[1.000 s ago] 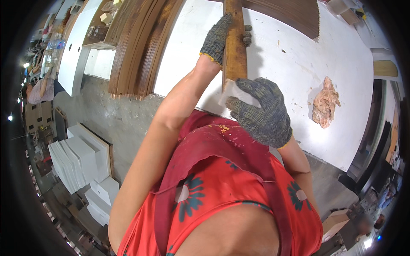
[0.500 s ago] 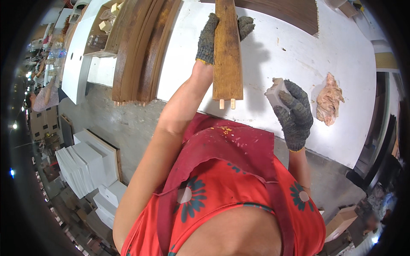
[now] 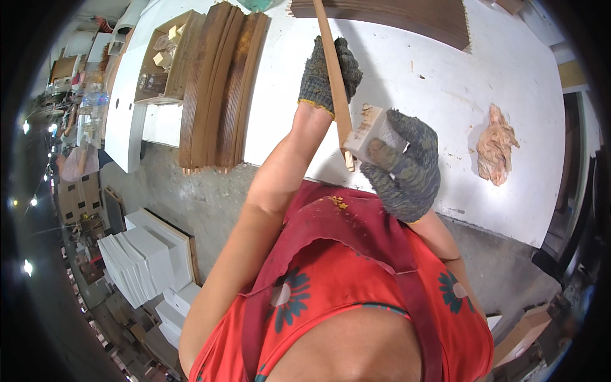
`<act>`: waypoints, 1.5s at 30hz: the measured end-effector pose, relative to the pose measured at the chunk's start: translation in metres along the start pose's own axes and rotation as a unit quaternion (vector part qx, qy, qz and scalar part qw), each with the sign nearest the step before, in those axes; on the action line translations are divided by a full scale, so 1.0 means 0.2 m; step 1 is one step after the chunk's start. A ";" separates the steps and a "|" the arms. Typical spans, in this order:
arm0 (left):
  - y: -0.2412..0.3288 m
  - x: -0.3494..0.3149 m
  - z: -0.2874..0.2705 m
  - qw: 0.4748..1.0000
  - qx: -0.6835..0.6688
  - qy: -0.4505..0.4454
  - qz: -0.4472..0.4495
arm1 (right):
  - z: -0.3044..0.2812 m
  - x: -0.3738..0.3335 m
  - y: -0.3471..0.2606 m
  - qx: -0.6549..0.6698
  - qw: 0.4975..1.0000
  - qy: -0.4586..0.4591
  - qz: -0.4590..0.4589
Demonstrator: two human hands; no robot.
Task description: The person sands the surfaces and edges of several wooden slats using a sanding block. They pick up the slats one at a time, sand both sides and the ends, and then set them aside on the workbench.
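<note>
board (image 3: 338,79), upper middle of frame, is now turned on edge: half a sec ago its broad flat face was toward the cam w/ 2 pegs in view at the near end; now only the narrow side shows, w/ a pale peg (image 3: 349,162) sticking out at the bottom. so the face is done w/ for the moment & the thin edge is what's presented to be worked, as i'd judge it.

l grip (image 3: 314,77), gloved, is clasped round the board from below, upper middle; some fingers hidden behind it. r grip (image 3: 415,167), also gloved, is closed on a pale block (image 3: 369,134), center of frame. block was well off to the right of the board; it's now back at the board's pegged end & seems to touch its edge, tho exact contact is hard to tell.

crumpled cloth (image 3: 496,148) on the white table (image 3: 433,70), right of frame. more brown boards (image 3: 213,86) upper left, beside a wooden box (image 3: 180,79) w/ bits in it.
</note>
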State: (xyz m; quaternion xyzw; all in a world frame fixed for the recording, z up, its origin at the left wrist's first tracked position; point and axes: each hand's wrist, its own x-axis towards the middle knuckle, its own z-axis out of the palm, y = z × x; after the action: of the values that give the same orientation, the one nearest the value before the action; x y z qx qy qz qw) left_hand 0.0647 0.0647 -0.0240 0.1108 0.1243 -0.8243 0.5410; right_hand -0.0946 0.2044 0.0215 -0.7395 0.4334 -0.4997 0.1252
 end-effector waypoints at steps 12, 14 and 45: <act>0.05 0.20 -0.28 0.963 0.036 -0.251 -0.094 | 0.04 -0.23 0.12 -0.085 0.993 -0.071 -0.051; 0.06 0.18 -0.23 0.957 0.067 -0.273 -0.069 | 0.02 -0.24 0.13 -0.109 0.986 -0.110 -0.063; -0.05 0.10 -0.17 0.983 -0.030 -0.145 -0.112 | -0.04 -0.24 0.10 -0.068 0.990 -0.123 -0.014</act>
State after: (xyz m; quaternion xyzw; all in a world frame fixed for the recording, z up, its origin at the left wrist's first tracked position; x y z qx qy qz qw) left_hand 0.0486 0.0630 -0.0623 -0.0405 0.0805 -0.8831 0.4604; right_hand -0.1181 0.2307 -0.0170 -0.8081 0.4375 -0.3756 0.1200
